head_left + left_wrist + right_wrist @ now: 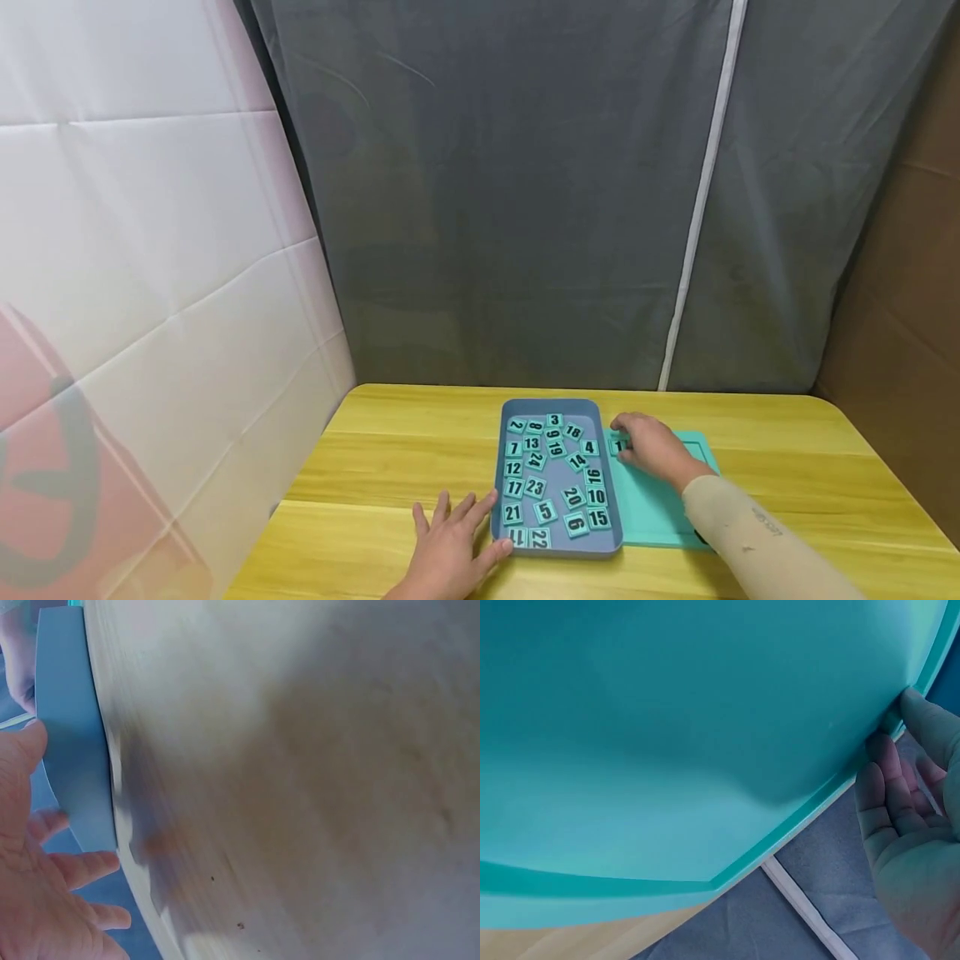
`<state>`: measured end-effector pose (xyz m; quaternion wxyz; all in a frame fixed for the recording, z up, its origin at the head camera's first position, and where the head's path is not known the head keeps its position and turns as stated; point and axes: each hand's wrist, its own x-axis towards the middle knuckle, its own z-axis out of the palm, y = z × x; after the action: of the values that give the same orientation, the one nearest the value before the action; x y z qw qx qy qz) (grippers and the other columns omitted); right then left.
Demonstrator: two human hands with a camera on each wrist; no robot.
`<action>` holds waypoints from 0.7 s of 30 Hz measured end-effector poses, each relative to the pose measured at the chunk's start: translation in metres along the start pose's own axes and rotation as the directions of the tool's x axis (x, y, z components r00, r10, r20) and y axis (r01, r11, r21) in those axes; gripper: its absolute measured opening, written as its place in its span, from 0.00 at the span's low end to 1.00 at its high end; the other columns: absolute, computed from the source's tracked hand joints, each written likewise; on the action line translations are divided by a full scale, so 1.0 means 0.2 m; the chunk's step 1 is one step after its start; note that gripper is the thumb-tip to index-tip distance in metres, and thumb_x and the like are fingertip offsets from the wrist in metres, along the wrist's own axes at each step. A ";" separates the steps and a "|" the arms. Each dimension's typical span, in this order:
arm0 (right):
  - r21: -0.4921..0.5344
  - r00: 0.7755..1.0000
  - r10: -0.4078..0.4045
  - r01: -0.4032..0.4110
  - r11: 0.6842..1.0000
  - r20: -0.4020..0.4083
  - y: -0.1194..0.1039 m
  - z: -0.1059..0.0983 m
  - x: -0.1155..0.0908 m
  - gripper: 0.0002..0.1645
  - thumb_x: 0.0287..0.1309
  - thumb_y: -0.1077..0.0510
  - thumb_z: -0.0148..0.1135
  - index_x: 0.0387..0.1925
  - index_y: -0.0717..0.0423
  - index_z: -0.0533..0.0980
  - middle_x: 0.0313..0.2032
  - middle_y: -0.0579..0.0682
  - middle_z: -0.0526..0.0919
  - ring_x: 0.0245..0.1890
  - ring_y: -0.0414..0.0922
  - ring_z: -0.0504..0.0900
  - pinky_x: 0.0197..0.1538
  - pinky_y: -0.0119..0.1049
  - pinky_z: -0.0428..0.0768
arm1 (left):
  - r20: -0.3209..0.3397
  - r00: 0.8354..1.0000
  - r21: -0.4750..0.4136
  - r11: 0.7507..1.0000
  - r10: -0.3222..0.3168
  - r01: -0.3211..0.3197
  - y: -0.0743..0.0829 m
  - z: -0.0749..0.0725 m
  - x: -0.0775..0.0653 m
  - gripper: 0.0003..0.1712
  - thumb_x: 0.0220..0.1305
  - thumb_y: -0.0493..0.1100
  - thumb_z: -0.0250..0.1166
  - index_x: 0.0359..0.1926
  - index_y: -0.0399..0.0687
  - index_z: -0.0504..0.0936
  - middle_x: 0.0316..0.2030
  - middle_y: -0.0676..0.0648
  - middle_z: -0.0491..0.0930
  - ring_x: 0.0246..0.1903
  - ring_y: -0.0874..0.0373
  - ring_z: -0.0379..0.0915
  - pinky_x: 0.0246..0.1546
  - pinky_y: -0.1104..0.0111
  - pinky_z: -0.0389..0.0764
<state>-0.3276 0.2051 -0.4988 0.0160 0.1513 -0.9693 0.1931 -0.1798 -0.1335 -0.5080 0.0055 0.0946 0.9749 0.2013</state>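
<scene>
In the head view a blue-grey tray (558,548) holds many teal number tiles in loose, tilted rows, among them a 5 tile (545,511). Beside its near left corner, my left hand (448,552) spreads its fingers, the thumb at the rim. The left wrist view has those fingers along the tray's side wall (75,727). At the far left corner of a flat teal board (652,508), my right hand (656,447) pinches a number tile (617,447) marked 1 between thumb and fingers. The right wrist view shows its fingertips (881,746) at the board's raised edge.
Tray and board stand side by side on a yellow wood-grain table (360,467). A grey curtain (495,208) hangs behind the table, a white printed cloth (165,250) on the left, and a brown panel (907,292) on the right.
</scene>
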 end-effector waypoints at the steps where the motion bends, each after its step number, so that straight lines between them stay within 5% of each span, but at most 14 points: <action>1: -0.002 1.000 0.004 -0.004 1.000 -0.007 0.00 0.00 0.00 0.25 0.52 0.60 0.75 0.53 0.56 0.78 0.49 0.53 0.84 0.46 0.48 0.82 0.56 0.50 0.82 | 0.001 1.000 0.001 1.000 0.001 -0.001 0.00 0.00 0.00 0.42 0.58 0.75 0.58 0.71 0.69 0.67 0.66 0.40 0.73 0.69 0.23 0.54 0.60 0.20 0.38; 10: -0.023 0.999 0.004 -0.005 1.000 -0.043 0.01 0.02 0.00 0.25 0.52 0.58 0.75 0.53 0.56 0.78 0.49 0.54 0.83 0.42 0.45 0.82 0.54 0.49 0.83 | -0.003 1.000 -0.003 1.000 -0.008 0.008 0.00 0.01 0.00 0.42 0.58 0.75 0.58 0.71 0.69 0.66 0.66 0.40 0.73 0.68 0.23 0.55 0.60 0.20 0.38; 16: 0.005 0.999 0.014 -0.014 1.000 -0.032 0.00 0.00 0.00 0.24 0.56 0.56 0.72 0.54 0.58 0.78 0.51 0.55 0.82 0.46 0.49 0.83 0.55 0.51 0.82 | 0.019 0.998 -0.056 0.997 -0.057 0.058 0.01 0.02 0.01 0.42 0.58 0.74 0.60 0.72 0.71 0.64 0.65 0.43 0.74 0.65 0.22 0.60 0.55 0.19 0.48; 21: 0.036 0.996 0.031 -0.028 0.999 -0.079 -0.13 -0.05 0.05 0.19 0.62 0.55 0.67 0.53 0.57 0.78 0.52 0.54 0.84 0.49 0.51 0.83 0.54 0.51 0.82 | 0.045 0.996 -0.093 0.992 -0.081 0.085 0.02 0.02 0.00 0.42 0.59 0.73 0.60 0.73 0.71 0.63 0.65 0.44 0.74 0.64 0.23 0.62 0.49 0.16 0.51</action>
<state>-0.3293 0.1832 -0.4797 0.0489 0.1293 -0.9665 0.2161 -0.1784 -0.1289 -0.5112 0.0385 0.0578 0.9670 0.2451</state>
